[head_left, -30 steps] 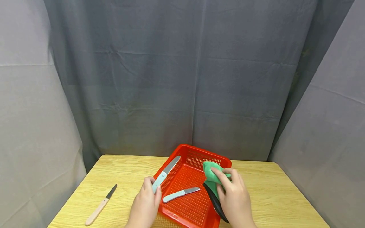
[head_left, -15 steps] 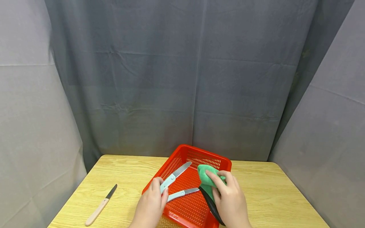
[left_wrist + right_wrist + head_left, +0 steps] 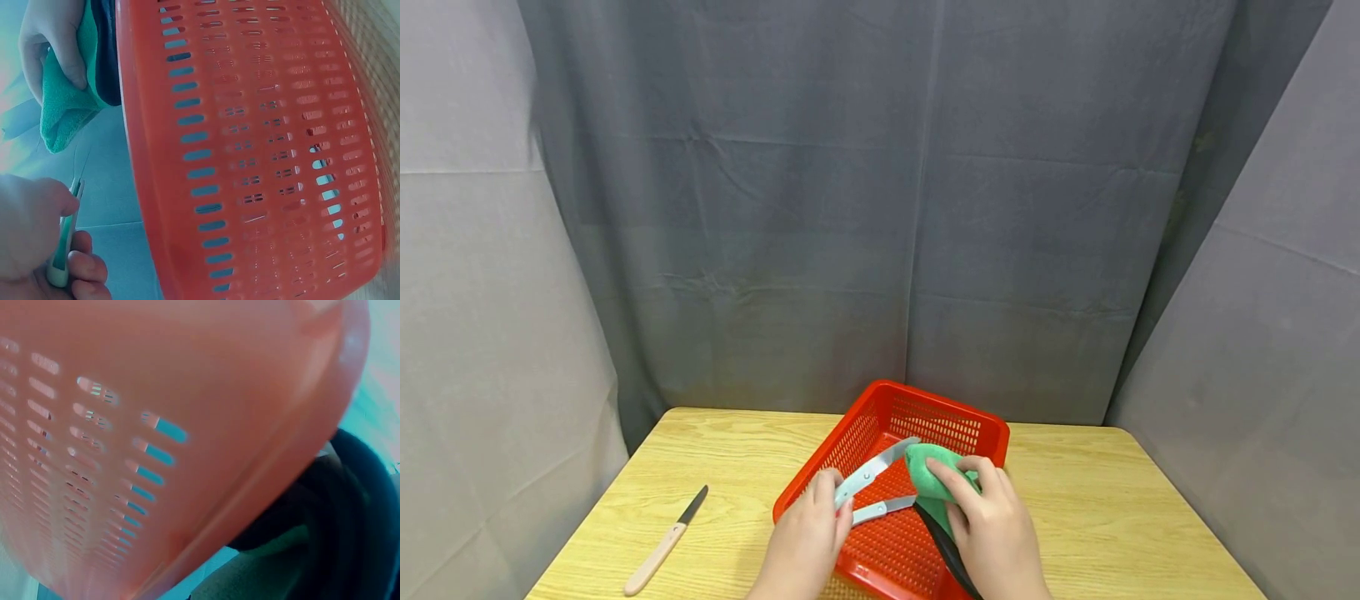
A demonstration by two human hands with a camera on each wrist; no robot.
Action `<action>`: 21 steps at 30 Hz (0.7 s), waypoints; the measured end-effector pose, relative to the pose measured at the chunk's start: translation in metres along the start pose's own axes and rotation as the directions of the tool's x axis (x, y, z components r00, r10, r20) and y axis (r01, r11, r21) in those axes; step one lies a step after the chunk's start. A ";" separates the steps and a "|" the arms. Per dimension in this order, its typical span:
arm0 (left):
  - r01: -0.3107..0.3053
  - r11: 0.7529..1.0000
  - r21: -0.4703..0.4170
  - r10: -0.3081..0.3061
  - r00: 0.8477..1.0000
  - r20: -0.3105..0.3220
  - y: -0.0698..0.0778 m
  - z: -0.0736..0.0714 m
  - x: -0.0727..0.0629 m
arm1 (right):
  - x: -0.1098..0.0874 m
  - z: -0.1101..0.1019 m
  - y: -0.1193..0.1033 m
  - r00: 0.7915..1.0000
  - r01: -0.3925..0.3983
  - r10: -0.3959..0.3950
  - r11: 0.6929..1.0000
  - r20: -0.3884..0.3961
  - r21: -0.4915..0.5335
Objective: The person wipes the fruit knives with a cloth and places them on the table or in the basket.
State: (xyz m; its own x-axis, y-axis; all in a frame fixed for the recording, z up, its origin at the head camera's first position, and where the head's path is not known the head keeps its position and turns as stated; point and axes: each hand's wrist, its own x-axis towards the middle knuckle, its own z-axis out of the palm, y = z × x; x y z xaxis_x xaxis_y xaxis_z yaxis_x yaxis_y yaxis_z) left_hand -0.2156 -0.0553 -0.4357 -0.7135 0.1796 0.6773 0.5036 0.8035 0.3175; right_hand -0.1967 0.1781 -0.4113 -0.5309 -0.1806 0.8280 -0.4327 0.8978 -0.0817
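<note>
My left hand (image 3: 805,533) grips a pale blue-handled knife (image 3: 855,485) above the red basket, blade pointing up and to the right. My right hand (image 3: 996,533) holds a bunched green cloth (image 3: 931,473) with a black strip along one edge. The blade's tip reaches the cloth's edge in the head view; whether they touch, I cannot tell. Below, a second pale blue knife (image 3: 871,512) lies in the basket (image 3: 808,469), partly hidden by my left fingers and the cloth. In the left wrist view, thumb and fingers close round the knife handle (image 3: 62,244).
A knife with a light beige handle (image 3: 658,554) lies on the wooden table (image 3: 737,450), left of the basket. Grey curtains (image 3: 790,208) hang behind the table and on both sides. The basket's perforated wall (image 3: 206,394) fills most of the right wrist view.
My left hand has moved right with the knife, from the basket's left side to over its middle. The cloth in my right hand has come left and slightly down, towards the blade.
</note>
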 end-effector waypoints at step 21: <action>-0.127 0.992 0.023 0.128 0.991 -0.032 -0.001 0.007 -0.003 | -0.002 0.006 -0.011 0.995 0.091 -0.092 0.995 0.023 0.050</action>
State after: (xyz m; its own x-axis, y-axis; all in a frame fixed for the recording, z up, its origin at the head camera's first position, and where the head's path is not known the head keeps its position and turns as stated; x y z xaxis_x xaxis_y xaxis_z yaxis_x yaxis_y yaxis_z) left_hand -0.2176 -0.0524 -0.4428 -0.6274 0.2629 0.7329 0.5792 0.7867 0.2136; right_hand -0.1948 0.1668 -0.4155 -0.5057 -0.2721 0.8187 -0.5149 0.8566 -0.0333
